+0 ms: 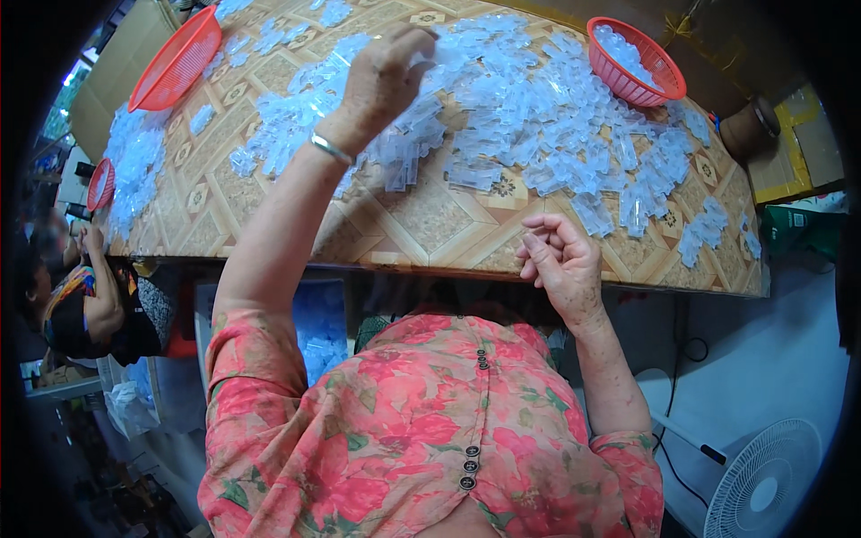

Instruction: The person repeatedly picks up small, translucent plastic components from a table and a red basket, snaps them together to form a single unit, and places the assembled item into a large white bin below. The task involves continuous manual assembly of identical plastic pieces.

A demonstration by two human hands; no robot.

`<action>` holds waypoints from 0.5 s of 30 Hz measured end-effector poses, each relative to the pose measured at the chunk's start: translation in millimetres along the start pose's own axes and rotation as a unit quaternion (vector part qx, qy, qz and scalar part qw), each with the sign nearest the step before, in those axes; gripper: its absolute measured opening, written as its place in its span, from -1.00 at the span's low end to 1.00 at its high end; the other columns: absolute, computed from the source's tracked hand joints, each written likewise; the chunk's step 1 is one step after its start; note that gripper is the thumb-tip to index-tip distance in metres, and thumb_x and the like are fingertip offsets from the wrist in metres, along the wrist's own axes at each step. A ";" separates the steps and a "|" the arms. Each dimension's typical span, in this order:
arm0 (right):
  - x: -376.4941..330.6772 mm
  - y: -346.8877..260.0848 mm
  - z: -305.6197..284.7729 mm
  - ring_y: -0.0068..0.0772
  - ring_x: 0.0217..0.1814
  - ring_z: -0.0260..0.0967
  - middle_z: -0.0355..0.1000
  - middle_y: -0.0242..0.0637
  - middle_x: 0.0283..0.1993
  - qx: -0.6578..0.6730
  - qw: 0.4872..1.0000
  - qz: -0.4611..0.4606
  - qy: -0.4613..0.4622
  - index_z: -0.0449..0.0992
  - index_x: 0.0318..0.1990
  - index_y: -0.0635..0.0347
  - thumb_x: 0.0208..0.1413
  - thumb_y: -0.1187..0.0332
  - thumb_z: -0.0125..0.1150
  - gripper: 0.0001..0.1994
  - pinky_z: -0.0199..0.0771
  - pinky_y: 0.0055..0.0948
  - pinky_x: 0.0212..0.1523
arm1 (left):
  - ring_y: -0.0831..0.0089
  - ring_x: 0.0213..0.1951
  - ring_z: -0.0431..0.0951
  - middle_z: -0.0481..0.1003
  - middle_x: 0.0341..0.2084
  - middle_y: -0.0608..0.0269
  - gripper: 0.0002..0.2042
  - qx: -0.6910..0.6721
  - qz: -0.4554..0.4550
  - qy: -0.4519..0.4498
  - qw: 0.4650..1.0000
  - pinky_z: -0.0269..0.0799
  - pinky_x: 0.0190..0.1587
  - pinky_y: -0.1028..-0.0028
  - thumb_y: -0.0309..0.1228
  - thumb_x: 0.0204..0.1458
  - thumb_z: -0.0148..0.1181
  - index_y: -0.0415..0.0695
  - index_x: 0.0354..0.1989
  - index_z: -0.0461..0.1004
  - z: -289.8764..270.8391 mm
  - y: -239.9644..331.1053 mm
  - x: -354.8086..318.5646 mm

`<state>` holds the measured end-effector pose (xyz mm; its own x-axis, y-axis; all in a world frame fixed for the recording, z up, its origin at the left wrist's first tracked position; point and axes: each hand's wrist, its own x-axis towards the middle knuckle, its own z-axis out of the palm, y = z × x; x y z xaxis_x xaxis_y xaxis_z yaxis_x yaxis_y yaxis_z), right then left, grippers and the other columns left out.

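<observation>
Many clear, pale-blue plastic pieces point(547, 117), flat and strip-like, lie in loose heaps across the patterned table point(395, 229). My left hand point(387, 76), with a bangle point(331, 149) at its wrist, reaches over the middle of the heap. Its fingers bend down and close together; a pale bit shows at the fingertips, too small to make out. Just above the table's near edge is my right hand point(567, 273), its fingers loosely bent and apart. I see nothing held in it. The closest pieces to it lie a little beyond its fingers.
A red basket point(659, 94) at the far right holds clear plastic pieces. Another red basket point(184, 67) tilts at the far left, with a small one point(100, 186) nearby. A co-worker point(90, 296) sits at the left. Beside me at lower right stands a white fan point(762, 493).
</observation>
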<state>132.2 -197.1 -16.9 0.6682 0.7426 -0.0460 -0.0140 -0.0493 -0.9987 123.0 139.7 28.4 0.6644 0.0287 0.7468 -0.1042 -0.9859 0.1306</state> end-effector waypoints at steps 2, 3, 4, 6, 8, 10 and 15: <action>2.1 -4.1 -1.8 -0.73 -0.49 0.42 0.51 -0.33 -0.34 0.033 0.999 0.020 0.013 0.43 0.09 0.30 0.30 0.35 0.18 -0.71 0.44 -0.72 -0.51 | 0.17 -0.08 0.63 0.59 -0.04 0.25 -0.80 -0.070 0.033 0.000 0.997 0.57 -0.12 0.36 -0.63 -0.11 0.36 -0.16 -0.37 0.46 -15.3 44.8 -4.0; 4.9 -6.9 -0.7 -0.72 -0.49 0.42 0.51 -0.32 -0.34 0.050 0.998 0.033 0.014 0.41 0.12 0.30 0.32 0.31 0.17 -0.67 0.44 -0.73 -0.51 | 0.17 -0.08 0.62 0.60 -0.05 0.24 -0.81 -0.090 0.045 -0.001 0.995 0.57 -0.11 0.37 -0.64 -0.11 0.34 -0.16 -0.36 0.46 -23.3 60.9 -10.3; 6.0 -9.2 -0.2 -0.70 -0.49 0.42 0.51 -0.31 -0.32 0.088 0.996 0.026 0.017 0.39 0.15 0.31 0.33 0.25 0.16 -0.63 0.44 -0.73 -0.52 | 0.15 -0.05 0.60 0.58 -0.02 0.17 -0.82 -0.115 0.049 -0.018 0.992 0.56 -0.08 0.37 -0.66 -0.12 0.31 -0.18 -0.37 0.46 -27.5 79.5 -16.2; 9.4 -14.5 0.9 -0.68 -0.50 0.43 0.52 -0.29 -0.30 0.163 0.986 0.010 0.024 0.34 0.20 0.32 0.34 0.15 0.14 -0.55 0.43 -0.73 -0.54 | 0.11 -0.01 0.57 0.54 0.03 0.11 -0.84 -0.207 0.008 -0.059 0.977 0.55 -0.04 0.31 -0.66 -0.11 0.30 -0.18 -0.37 0.47 -29.7 112.5 -32.1; 8.9 -18.5 1.0 -0.65 -0.50 0.44 0.51 -0.25 -0.23 0.219 0.976 0.015 0.013 0.30 0.23 0.37 0.34 0.09 0.14 -0.47 0.45 -0.68 -0.55 | 0.07 0.03 0.54 0.50 0.08 0.05 -0.85 -0.225 0.038 -0.043 0.973 0.55 -0.01 0.26 -0.64 -0.10 0.30 -0.18 -0.37 0.48 -26.3 135.2 -40.2; 8.3 -17.5 -1.5 -0.64 -0.49 0.44 0.51 -0.24 -0.21 0.247 0.969 0.009 -0.009 0.30 0.23 0.38 0.33 0.12 0.16 -0.48 0.47 -0.66 -0.55 | 0.04 0.06 0.53 0.49 0.10 0.02 -0.85 -0.236 0.033 -0.040 0.970 0.54 0.03 0.26 -0.66 -0.10 0.29 -0.18 -0.36 0.49 -23.0 145.1 -46.8; 5.4 -12.0 0.1 -0.60 -0.46 0.48 0.51 -0.24 -0.21 0.232 0.971 -0.012 0.062 0.28 0.19 0.36 0.27 0.34 0.23 -0.57 0.53 -0.62 -0.51 | 0.19 0.13 0.50 0.44 0.14 0.01 -0.71 -0.437 -0.173 -0.032 0.882 0.47 0.17 0.29 -0.63 0.06 0.21 -0.22 -0.02 0.43 -7.1 163.2 -66.3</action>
<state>135.9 -192.4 -5.2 0.7560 0.6528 -0.0484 -0.3116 0.2938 -0.9037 56.7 -21.9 4.8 0.8055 0.2660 0.5295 -0.4001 -0.4150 0.8171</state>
